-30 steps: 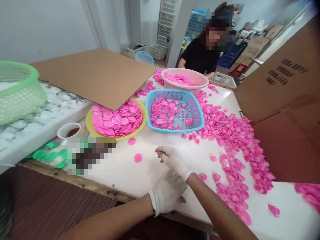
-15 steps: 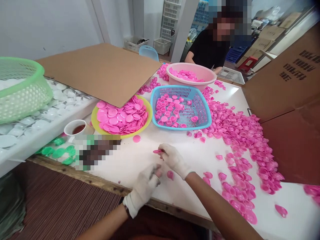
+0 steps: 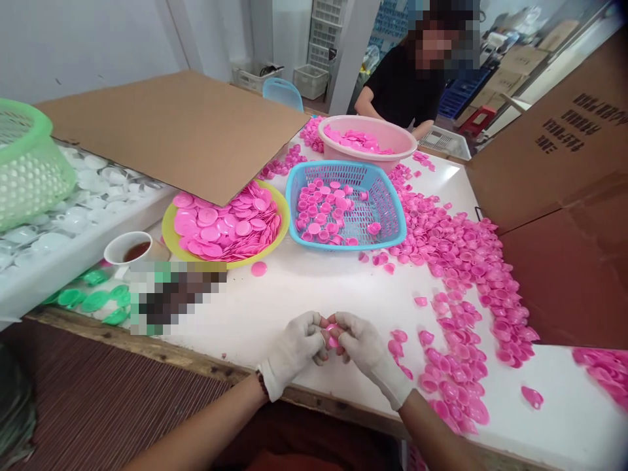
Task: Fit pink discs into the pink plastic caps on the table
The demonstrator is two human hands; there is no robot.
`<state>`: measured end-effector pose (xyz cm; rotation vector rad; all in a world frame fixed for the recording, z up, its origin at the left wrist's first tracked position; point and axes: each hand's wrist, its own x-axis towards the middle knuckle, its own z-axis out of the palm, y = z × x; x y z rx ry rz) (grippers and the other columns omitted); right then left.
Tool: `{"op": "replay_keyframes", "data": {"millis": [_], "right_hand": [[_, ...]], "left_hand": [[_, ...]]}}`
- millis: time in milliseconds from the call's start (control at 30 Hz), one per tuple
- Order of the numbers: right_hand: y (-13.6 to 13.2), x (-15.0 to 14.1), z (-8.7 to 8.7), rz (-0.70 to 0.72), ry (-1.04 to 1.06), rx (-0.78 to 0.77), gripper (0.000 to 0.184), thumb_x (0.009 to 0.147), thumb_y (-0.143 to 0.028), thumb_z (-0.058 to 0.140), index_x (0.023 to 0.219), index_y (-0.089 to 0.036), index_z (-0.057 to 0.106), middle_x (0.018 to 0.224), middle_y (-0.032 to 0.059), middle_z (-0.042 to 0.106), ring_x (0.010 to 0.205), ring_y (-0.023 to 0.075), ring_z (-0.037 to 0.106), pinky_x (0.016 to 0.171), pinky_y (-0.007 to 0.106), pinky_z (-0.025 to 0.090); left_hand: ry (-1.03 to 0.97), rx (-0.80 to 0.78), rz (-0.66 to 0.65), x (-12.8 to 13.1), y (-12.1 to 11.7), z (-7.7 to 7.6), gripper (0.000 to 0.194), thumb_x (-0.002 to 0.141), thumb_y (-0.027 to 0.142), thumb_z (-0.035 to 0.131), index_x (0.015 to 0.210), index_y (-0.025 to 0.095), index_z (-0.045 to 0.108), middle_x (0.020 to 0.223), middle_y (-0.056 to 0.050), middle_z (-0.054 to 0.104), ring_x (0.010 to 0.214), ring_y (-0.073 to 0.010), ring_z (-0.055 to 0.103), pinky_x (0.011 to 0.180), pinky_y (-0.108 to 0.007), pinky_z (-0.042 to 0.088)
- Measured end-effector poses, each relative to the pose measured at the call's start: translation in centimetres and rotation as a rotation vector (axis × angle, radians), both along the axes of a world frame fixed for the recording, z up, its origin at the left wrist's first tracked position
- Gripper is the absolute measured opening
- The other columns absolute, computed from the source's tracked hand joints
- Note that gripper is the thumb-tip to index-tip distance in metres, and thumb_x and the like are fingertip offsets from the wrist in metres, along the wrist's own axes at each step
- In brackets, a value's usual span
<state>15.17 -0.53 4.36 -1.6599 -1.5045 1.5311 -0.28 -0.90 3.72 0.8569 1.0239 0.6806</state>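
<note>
My left hand [image 3: 300, 340] and my right hand [image 3: 360, 343], both in white gloves with bare fingertips, meet above the near edge of the white table. Their fingers close together on a small pink plastic piece [image 3: 332, 335], largely covered by the fingertips, so its exact shape is hard to make out. Beyond them stands a blue basket [image 3: 347, 247] with several small pink cups [image 3: 314, 209]. Left of it, a yellow bowl [image 3: 169, 239] is heaped with flat pink discs [image 3: 216, 222]. One loose disc [image 3: 259, 268] lies in front of the bowl.
Many pink cup-shaped pieces [image 3: 456, 261] spread across the table's right side, beside a large cardboard box [image 3: 564, 229]. A drink cup [image 3: 115, 250] stands at left, near green pieces [image 3: 95, 301]. A cardboard sheet [image 3: 186, 131] overhangs the bowl. Behind a pink basin [image 3: 367, 157] sits a person [image 3: 407, 85].
My right hand has come down and toward me from near the basket, and my left hand has risen to meet it. The pink cup near my hands no longer shows on the table.
</note>
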Motion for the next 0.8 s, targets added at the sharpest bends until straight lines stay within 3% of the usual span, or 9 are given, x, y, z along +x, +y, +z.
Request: {"op": "replay_keyframes", "data": {"millis": [133,300,367,567,700,800], "right_hand": [[0.0,-0.3,-1.4,0.036,-0.118,-0.091,0.011,0.079,-0.025,0.048,0.076,-0.018,0.055,0.053,-0.006,0.047,0.037,0.005,0.042,0.033,0.015,0.031],[0.2,-0.5,-2.0,0.011,0.03,-0.348,0.018,0.079,-0.033,0.051,0.09,-0.019,0.053,0.054,-0.0074,0.049,0.035,0.0068,0.048,0.03,0.016,0.033],[0.4,-0.6,-2.3,-0.008,0.064,-0.406,0.02,0.078,-0.034,0.053,0.092,-0.019,0.05,0.053,-0.008,0.05,0.034,0.0074,0.049,0.031,0.015,0.035],[1.0,-0.2,-2.6,0.019,0.081,-0.423,0.025,0.075,-0.035,0.057,0.092,-0.02,0.046,0.052,-0.0078,0.053,0.033,0.0076,0.05,0.031,0.015,0.036],[1.0,0.7,-2.2,0.107,0.194,-0.449,0.032,0.077,-0.042,0.055,0.098,-0.019,0.046,0.06,-0.0041,0.06,0.041,0.0093,0.057,0.037,0.017,0.043],[0.7,0.7,-1.9,0.136,0.193,-0.457,0.032,0.079,-0.042,0.054,0.099,-0.018,0.046,0.064,-0.0038,0.06,0.041,0.0081,0.057,0.037,0.016,0.041]], "left_hand": [[0.262,0.145,0.003,0.3,-0.3,-1.0,0.005,0.072,0.019,0.049,0.076,0.017,0.053,0.05,0.005,0.05,0.042,-0.0078,0.047,0.041,-0.018,0.036],[0.141,-0.121,-0.068,0.1,0.2,-2.4,0.011,0.076,0.027,0.05,0.08,0.018,0.045,0.053,0.003,0.057,0.042,-0.0102,0.052,0.041,-0.022,0.042],[0.124,-0.152,-0.076,0.2,0.5,-2.9,0.015,0.077,0.03,0.052,0.079,0.019,0.042,0.053,0.003,0.057,0.04,-0.0091,0.051,0.04,-0.021,0.041],[0.145,-0.156,-0.153,0.2,1.3,-3.0,0.021,0.076,0.027,0.056,0.084,0.02,0.037,0.045,0.008,0.051,0.035,-0.0073,0.045,0.036,-0.017,0.035],[0.135,-0.046,-0.207,-0.4,1.2,-2.8,0.019,0.078,0.029,0.055,0.087,0.019,0.041,0.053,0.005,0.054,0.041,-0.0073,0.047,0.04,-0.018,0.039],[0.155,0.015,-0.239,-0.7,1.0,-3.0,0.022,0.076,0.032,0.058,0.086,0.019,0.044,0.057,0.004,0.055,0.045,-0.0081,0.049,0.041,-0.018,0.038]]}}
